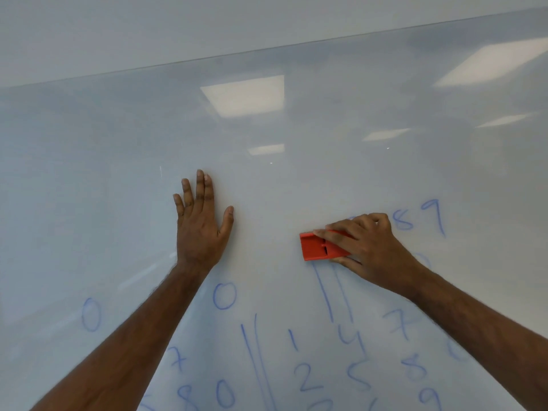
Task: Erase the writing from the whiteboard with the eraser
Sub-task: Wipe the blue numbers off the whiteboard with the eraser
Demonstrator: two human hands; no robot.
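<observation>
The whiteboard [118,173] fills the view. Blue handwritten digits and vertical lines [326,295] cover its lower half, with an 8 and a 9 [421,218] at the right. My right hand [367,247] grips the red eraser [315,247] and holds it against the board, just above two vertical blue lines and left of the 8 and 9. My left hand [201,223] lies flat on the board with fingers straight, to the left of the eraser, on a bare patch.
The board's top edge [267,50] runs across the upper view, with wall above. Ceiling lights reflect in the glossy surface [243,94]. Both forearms reach up from the bottom corners over some of the writing.
</observation>
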